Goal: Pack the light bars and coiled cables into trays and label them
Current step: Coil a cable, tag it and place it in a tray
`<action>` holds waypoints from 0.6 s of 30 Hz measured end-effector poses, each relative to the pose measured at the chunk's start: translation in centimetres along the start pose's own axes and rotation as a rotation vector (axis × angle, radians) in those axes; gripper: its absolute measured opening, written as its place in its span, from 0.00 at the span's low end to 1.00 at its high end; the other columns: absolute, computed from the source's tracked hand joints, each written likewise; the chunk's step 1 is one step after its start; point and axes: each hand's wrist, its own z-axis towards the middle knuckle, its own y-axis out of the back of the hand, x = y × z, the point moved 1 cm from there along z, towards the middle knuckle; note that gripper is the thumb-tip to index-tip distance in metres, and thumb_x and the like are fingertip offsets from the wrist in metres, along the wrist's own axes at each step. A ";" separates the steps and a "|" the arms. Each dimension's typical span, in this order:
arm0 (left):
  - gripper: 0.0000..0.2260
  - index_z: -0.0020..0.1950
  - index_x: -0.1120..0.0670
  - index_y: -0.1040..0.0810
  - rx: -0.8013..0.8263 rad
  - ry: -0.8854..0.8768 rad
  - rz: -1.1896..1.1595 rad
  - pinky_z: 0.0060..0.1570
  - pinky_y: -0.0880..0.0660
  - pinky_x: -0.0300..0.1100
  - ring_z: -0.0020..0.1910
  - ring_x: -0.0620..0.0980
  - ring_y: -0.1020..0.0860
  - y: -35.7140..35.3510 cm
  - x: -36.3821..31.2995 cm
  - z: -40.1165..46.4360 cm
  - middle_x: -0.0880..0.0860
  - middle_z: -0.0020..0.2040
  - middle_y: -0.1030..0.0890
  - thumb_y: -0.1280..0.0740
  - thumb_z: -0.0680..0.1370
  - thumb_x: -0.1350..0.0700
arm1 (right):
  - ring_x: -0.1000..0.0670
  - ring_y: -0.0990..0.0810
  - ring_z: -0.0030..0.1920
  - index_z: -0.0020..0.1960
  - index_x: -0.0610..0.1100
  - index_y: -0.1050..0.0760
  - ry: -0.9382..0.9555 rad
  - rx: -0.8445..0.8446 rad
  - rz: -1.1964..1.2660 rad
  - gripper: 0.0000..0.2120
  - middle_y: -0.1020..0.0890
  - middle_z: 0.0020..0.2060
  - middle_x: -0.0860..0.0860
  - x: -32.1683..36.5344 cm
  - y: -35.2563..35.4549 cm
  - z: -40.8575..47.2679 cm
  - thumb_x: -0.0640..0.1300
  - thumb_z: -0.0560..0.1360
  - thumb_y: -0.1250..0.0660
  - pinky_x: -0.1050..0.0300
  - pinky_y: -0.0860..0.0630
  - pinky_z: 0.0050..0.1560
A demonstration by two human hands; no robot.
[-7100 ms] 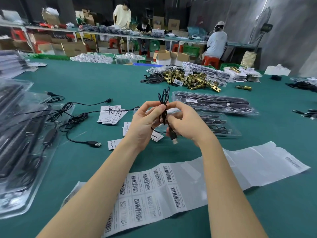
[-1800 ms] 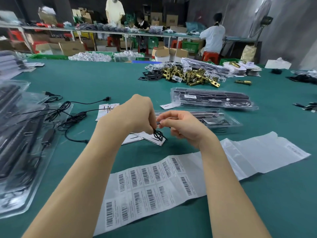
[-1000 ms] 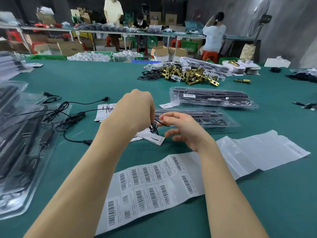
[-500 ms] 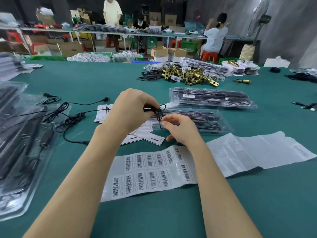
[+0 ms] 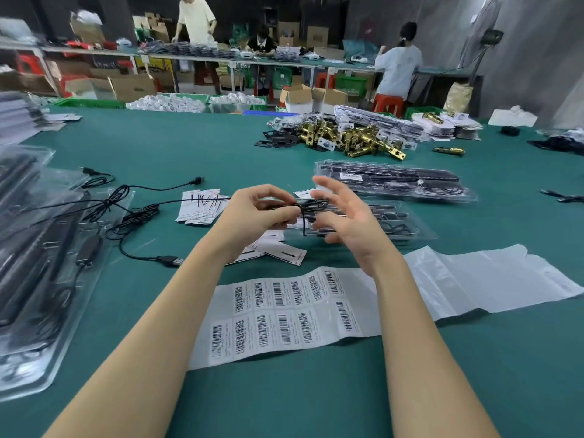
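Note:
My left hand [image 5: 252, 213] grips a small coiled black cable [image 5: 311, 204] above the green table; a black tie end hangs down from the coil. My right hand [image 5: 344, 219] is beside the coil with fingers spread, its fingertips close to or touching the loops. Just behind the hands lies a clear plastic tray [image 5: 407, 226] holding a black light bar. A second clear tray [image 5: 398, 181] with a light bar and a white label lies farther back. A sheet of barcode labels [image 5: 284, 314] lies in front of me.
Loose black USB cables [image 5: 136, 216] sprawl at the left beside a stack of clear trays [image 5: 34, 263]. Small white packets [image 5: 202, 207] lie near my left hand. Brass lock parts [image 5: 350, 137] are piled farther back. A clear plastic bag [image 5: 493, 279] lies at the right. People work at benches behind.
The coil has been lifted from near the table to in front of the tray. My right hand has let go of it and spread its fingers; my left hand keeps hold.

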 end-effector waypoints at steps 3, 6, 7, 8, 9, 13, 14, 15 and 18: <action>0.03 0.48 0.58 0.15 0.047 0.066 -0.067 0.46 0.20 0.36 0.46 0.55 0.14 0.2 0.2 -0.1 0.59 0.46 0.14 0.25 0.75 0.62 | 0.56 0.18 0.46 0.57 0.55 0.17 0.060 0.043 -0.079 0.13 0.15 0.52 0.55 -0.3 0.4 0.0 0.40 0.79 0.31 0.62 0.21 0.43; 0.05 0.50 0.61 0.15 0.076 0.109 -0.119 0.48 0.19 0.37 0.48 0.56 0.14 0.1 0.7 0.0 0.59 0.49 0.14 0.26 0.76 0.62 | 0.55 0.16 0.48 0.52 0.51 0.15 0.045 0.015 -0.106 0.06 0.13 0.46 0.51 -0.5 0.8 0.0 0.42 0.78 0.29 0.61 0.20 0.49; 0.05 0.51 0.61 0.15 0.082 0.122 -0.124 0.49 0.19 0.38 0.49 0.56 0.14 0.1 0.8 0.0 0.59 0.49 0.14 0.27 0.76 0.61 | 0.54 0.16 0.46 0.50 0.51 0.15 0.033 -0.011 -0.116 0.05 0.13 0.44 0.50 -0.6 0.9 0.1 0.42 0.78 0.29 0.62 0.20 0.47; 0.06 0.51 0.61 0.15 0.085 0.134 -0.112 0.50 0.20 0.38 0.49 0.56 0.14 0.0 0.9 0.1 0.58 0.50 0.14 0.27 0.77 0.60 | 0.54 0.16 0.43 0.49 0.50 0.15 0.015 -0.033 -0.110 0.04 0.13 0.42 0.51 -0.7 0.8 0.1 0.42 0.78 0.29 0.62 0.20 0.45; 0.06 0.51 0.61 0.15 0.088 0.140 -0.082 0.50 0.20 0.38 0.49 0.55 0.14 0.0 1.0 0.2 0.58 0.50 0.14 0.27 0.77 0.60 | 0.54 0.16 0.41 0.49 0.49 0.16 -0.004 -0.049 -0.097 0.04 0.13 0.39 0.51 -0.8 0.7 0.2 0.42 0.78 0.29 0.62 0.20 0.42; 0.07 0.54 0.55 0.17 0.188 0.117 0.095 0.47 0.20 0.37 0.47 0.51 0.14 0.5 0.7 -0.2 0.54 0.48 0.14 0.26 0.76 0.57 | 0.54 0.16 0.34 0.51 0.49 0.16 -0.066 -0.095 -0.077 0.05 0.14 0.36 0.51 -0.8 0.2 0.3 0.41 0.79 0.30 0.61 0.20 0.36; 0.10 0.56 0.53 0.17 0.228 0.106 0.142 0.47 0.20 0.38 0.47 0.50 0.15 0.8 0.6 -0.3 0.53 0.48 0.14 0.25 0.75 0.56 | 0.54 0.16 0.34 0.52 0.50 0.16 -0.081 -0.109 -0.066 0.06 0.14 0.37 0.50 -0.8 0.2 0.3 0.41 0.79 0.30 0.61 0.20 0.35; 0.12 0.57 0.50 0.18 0.255 0.100 0.190 0.48 0.19 0.40 0.46 0.49 0.16 1.0 0.5 -0.3 0.53 0.48 0.14 0.24 0.75 0.56 | 0.54 0.16 0.33 0.51 0.50 0.16 -0.097 -0.119 -0.055 0.06 0.14 0.37 0.49 -0.7 0.2 0.3 0.41 0.78 0.29 0.61 0.20 0.35; 0.08 0.55 0.49 0.16 0.245 0.105 0.271 0.49 0.20 0.45 0.45 0.52 0.17 1.1 0.2 -0.4 0.54 0.45 0.14 0.26 0.76 0.56 | 0.55 0.17 0.32 0.51 0.49 0.16 -0.126 -0.133 -0.072 0.06 0.15 0.38 0.49 -0.6 0.1 0.4 0.41 0.79 0.30 0.62 0.20 0.35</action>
